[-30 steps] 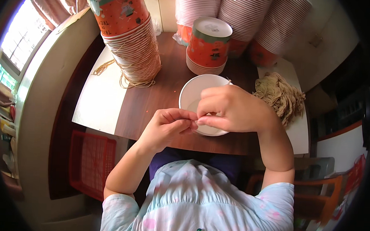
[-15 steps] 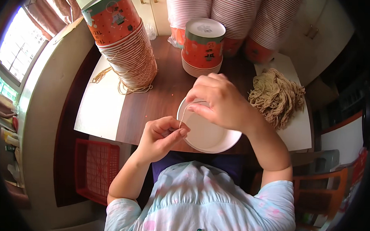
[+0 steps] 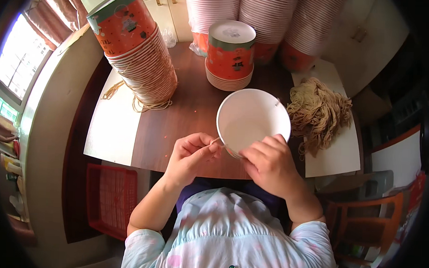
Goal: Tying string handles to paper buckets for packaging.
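Observation:
A white-lined paper bucket (image 3: 254, 115) is tilted on the table in front of me, its mouth toward me. My right hand (image 3: 271, 162) grips its near right side, fingers curled at the rim. At its near left edge, the thumb and fingers of my left hand (image 3: 191, 156) pinch a thin cord (image 3: 216, 140). The cord meets the bucket wall there; whether it passes through a hole I cannot tell. On the far right part of the rim shows a small light bit (image 3: 278, 103), perhaps a cord end. The bucket's outer side is mostly hidden.
A tall stack of orange buckets with cord handles (image 3: 143, 67) stands at the left. Behind my bucket is a short upside-down stack (image 3: 230, 56). Bagged stacks (image 3: 265, 22) rise at the back. A heap of tan cords (image 3: 317, 109) lies right; a red basket (image 3: 110, 196) sits lower left.
The bucket has been turned and tilted, its mouth moving up and right. My right hand has left the cord and come down onto the bucket's near right side. My left hand keeps its pinch.

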